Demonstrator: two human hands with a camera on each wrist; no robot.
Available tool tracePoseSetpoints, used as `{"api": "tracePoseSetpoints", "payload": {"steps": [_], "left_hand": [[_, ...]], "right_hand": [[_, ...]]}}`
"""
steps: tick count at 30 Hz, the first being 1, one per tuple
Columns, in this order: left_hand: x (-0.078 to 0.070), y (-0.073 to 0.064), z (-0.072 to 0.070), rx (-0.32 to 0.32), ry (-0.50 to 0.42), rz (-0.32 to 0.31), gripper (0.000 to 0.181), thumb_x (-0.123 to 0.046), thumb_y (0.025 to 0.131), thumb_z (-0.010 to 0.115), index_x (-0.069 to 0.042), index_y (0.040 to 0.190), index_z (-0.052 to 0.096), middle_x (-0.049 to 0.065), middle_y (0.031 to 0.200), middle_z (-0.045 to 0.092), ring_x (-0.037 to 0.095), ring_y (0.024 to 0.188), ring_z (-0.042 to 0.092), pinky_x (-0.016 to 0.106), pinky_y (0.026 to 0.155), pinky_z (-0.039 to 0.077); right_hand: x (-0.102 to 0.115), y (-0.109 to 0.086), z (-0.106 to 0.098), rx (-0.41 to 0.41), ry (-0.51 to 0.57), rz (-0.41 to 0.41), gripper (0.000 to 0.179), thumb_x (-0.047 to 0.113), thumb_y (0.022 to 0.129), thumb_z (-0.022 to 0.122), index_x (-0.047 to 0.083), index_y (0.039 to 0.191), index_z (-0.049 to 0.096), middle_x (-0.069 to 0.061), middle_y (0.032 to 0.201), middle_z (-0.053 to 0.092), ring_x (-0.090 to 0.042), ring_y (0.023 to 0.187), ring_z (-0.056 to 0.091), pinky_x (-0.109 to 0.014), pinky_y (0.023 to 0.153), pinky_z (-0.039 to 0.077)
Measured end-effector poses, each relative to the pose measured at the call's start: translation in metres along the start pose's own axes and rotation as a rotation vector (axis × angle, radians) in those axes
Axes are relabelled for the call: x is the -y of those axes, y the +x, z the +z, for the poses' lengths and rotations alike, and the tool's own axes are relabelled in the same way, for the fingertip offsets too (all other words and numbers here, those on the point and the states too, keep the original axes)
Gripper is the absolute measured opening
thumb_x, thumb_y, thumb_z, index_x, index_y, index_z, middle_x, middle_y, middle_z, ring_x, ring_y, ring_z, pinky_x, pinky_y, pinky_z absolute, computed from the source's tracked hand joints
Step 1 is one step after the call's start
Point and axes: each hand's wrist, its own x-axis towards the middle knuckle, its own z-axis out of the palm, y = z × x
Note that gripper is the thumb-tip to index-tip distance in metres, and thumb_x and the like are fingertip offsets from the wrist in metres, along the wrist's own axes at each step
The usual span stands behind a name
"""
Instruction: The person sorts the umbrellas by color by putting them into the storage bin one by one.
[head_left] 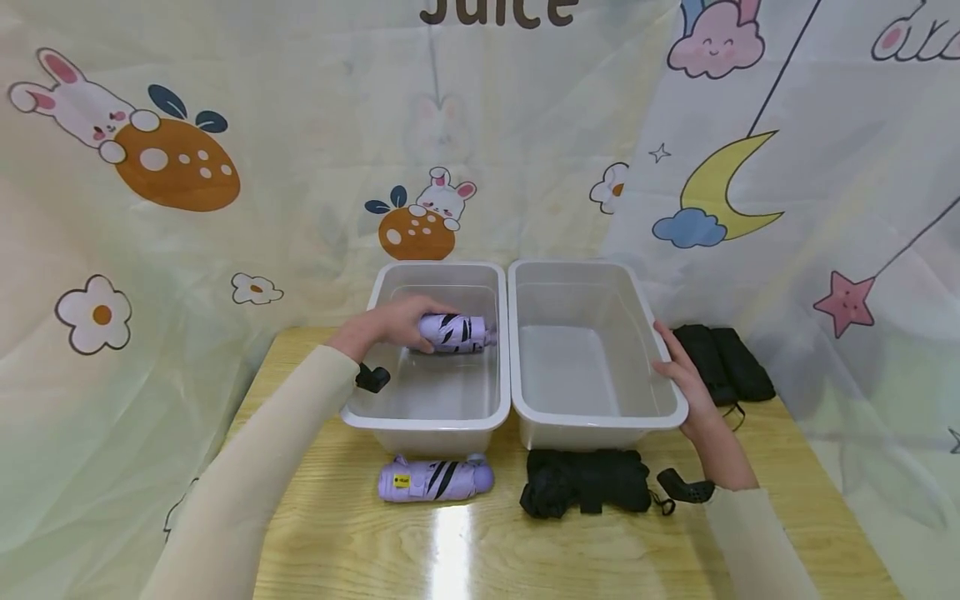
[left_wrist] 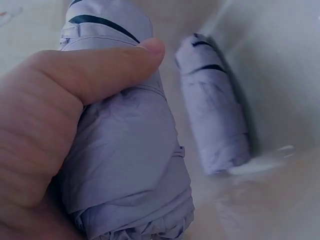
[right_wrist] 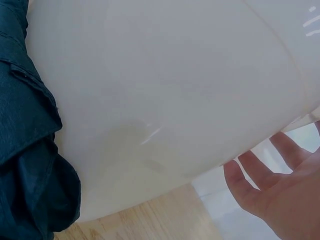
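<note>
My left hand [head_left: 405, 323] grips a purple folding umbrella [head_left: 459, 333] with black stripes, inside the left white bin [head_left: 427, 422]. Up close in the left wrist view, the thumb lies across the held umbrella [left_wrist: 125, 145]. Beyond it a second purple umbrella [left_wrist: 215, 105] lies in the bin; the head view does not show it clearly. My right hand [head_left: 690, 383] holds the right-hand rim of the right white bin [head_left: 600, 421]. In the right wrist view, the fingers [right_wrist: 250, 175] touch the outside of that bin [right_wrist: 170, 100].
Another purple umbrella [head_left: 435, 480] lies before the left bin. A black folding umbrella [head_left: 585, 482] lies before the right bin. More black folded umbrellas [head_left: 723, 362] lie right of it on the wooden table [head_left: 360, 550]. A printed cloth [head_left: 315, 167] hangs behind.
</note>
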Motion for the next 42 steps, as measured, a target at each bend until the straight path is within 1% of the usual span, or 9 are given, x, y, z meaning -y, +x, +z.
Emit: {"api": "tracePoseSetpoints", "payload": {"steps": [3, 5, 9, 12, 16, 25, 31, 38, 42], "left_hand": [[0.004, 0.004, 0.006, 0.025, -0.044, -0.037, 0.072, -0.005, 0.074, 0.083, -0.026, 0.138, 0.057, -0.003, 0.124, 0.060, 0.019, 0.105, 0.054, 0.037, 0.091, 0.045], [0.005, 0.007, 0.010, 0.037, -0.041, -0.054, 0.072, -0.005, 0.073, 0.084, -0.026, 0.137, 0.057, -0.002, 0.123, 0.061, 0.020, 0.105, 0.054, 0.037, 0.092, 0.045], [0.004, 0.015, 0.015, 0.076, 0.003, -0.119, 0.073, -0.010, 0.073, 0.086, -0.028, 0.138, 0.057, -0.001, 0.123, 0.061, 0.019, 0.105, 0.054, 0.036, 0.092, 0.044], [0.001, 0.021, 0.018, 0.131, 0.034, -0.175, 0.076, -0.014, 0.073, 0.087, -0.027, 0.140, 0.054, 0.001, 0.126, 0.058, 0.020, 0.108, 0.051, 0.037, 0.095, 0.042], [0.000, 0.028, 0.025, 0.187, 0.051, -0.190, 0.081, -0.017, 0.071, 0.088, -0.024, 0.143, 0.051, 0.004, 0.135, 0.054, 0.020, 0.114, 0.048, 0.035, 0.100, 0.039], [0.008, 0.033, 0.045, 0.205, 0.029, -0.240, 0.075, -0.018, 0.071, 0.089, -0.023, 0.139, 0.057, 0.008, 0.139, 0.052, 0.021, 0.120, 0.046, 0.038, 0.104, 0.036], [0.008, 0.033, 0.049, 0.193, 0.051, -0.255, 0.072, -0.011, 0.069, 0.088, -0.023, 0.135, 0.060, 0.011, 0.141, 0.050, 0.024, 0.124, 0.045, 0.041, 0.105, 0.035], [0.010, 0.034, 0.050, 0.197, 0.079, -0.379, 0.076, -0.015, 0.068, 0.089, -0.032, 0.135, 0.059, 0.005, 0.138, 0.051, 0.021, 0.115, 0.047, 0.041, 0.099, 0.039], [0.014, 0.037, 0.052, 0.203, 0.051, -0.403, 0.075, -0.017, 0.068, 0.089, -0.034, 0.135, 0.059, 0.002, 0.136, 0.052, 0.020, 0.110, 0.048, 0.041, 0.098, 0.040]], "right_hand": [[0.000, -0.001, -0.001, -0.002, 0.000, -0.008, 0.062, 0.007, 0.105, 0.035, 0.022, 0.158, 0.007, -0.008, 0.152, 0.014, -0.024, 0.123, 0.037, -0.033, 0.087, 0.050], [0.001, -0.001, -0.002, -0.005, -0.003, -0.010, 0.061, 0.007, 0.105, 0.034, 0.022, 0.158, 0.008, -0.008, 0.152, 0.015, -0.024, 0.123, 0.037, -0.033, 0.087, 0.050], [0.001, 0.000, -0.003, -0.011, -0.005, -0.010, 0.061, 0.007, 0.105, 0.034, 0.022, 0.158, 0.008, -0.008, 0.152, 0.015, -0.025, 0.123, 0.036, -0.033, 0.087, 0.050], [0.000, -0.001, -0.004, -0.016, -0.011, -0.002, 0.062, 0.007, 0.105, 0.035, 0.022, 0.158, 0.006, -0.007, 0.153, 0.014, -0.024, 0.123, 0.036, -0.033, 0.087, 0.050], [-0.003, -0.002, -0.003, -0.021, -0.021, 0.012, 0.063, 0.007, 0.105, 0.035, 0.022, 0.158, 0.005, -0.006, 0.152, 0.014, -0.023, 0.122, 0.037, -0.031, 0.086, 0.050], [-0.007, -0.003, 0.000, -0.023, -0.020, 0.029, 0.064, 0.007, 0.105, 0.036, 0.024, 0.158, 0.005, -0.005, 0.153, 0.014, -0.023, 0.121, 0.038, -0.032, 0.086, 0.050], [-0.005, -0.002, 0.000, -0.020, -0.013, 0.003, 0.063, 0.006, 0.104, 0.035, 0.022, 0.158, 0.006, -0.007, 0.152, 0.015, -0.024, 0.122, 0.037, -0.033, 0.086, 0.050], [-0.004, -0.002, 0.001, -0.029, -0.027, 0.013, 0.062, 0.007, 0.105, 0.034, 0.024, 0.158, 0.007, -0.007, 0.154, 0.014, -0.024, 0.123, 0.037, -0.034, 0.088, 0.049], [-0.003, -0.003, 0.001, -0.030, -0.020, 0.014, 0.062, 0.007, 0.105, 0.033, 0.025, 0.158, 0.008, -0.008, 0.155, 0.013, -0.026, 0.124, 0.035, -0.035, 0.088, 0.049]]}}
